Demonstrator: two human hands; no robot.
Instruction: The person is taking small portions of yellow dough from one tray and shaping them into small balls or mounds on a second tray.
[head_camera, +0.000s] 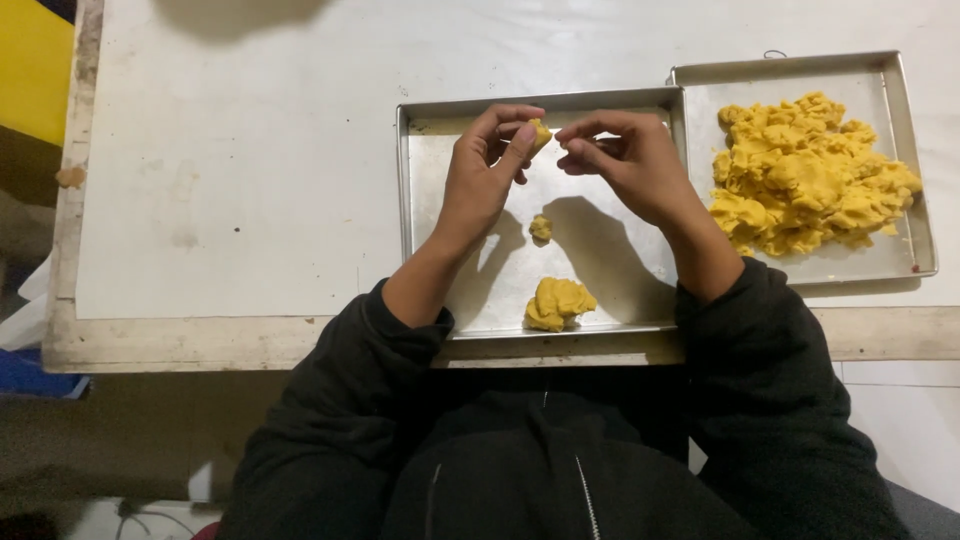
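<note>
My left hand (487, 170) pinches a small piece of yellow dough (540, 133) between thumb and fingertips above a metal tray (425, 210). My right hand (625, 160) hovers just to the right of it, fingers curled close together; whether it holds a bit of dough I cannot tell. On the tray below lie a small dough ball (540, 228) in the middle and a larger dough lump (558, 303) near the front edge.
A second metal tray (900, 90) to the right holds a big heap of yellow dough (805, 175). Both trays rest on a white worn tabletop (240, 170). A yellow object (30, 65) stands at the far left.
</note>
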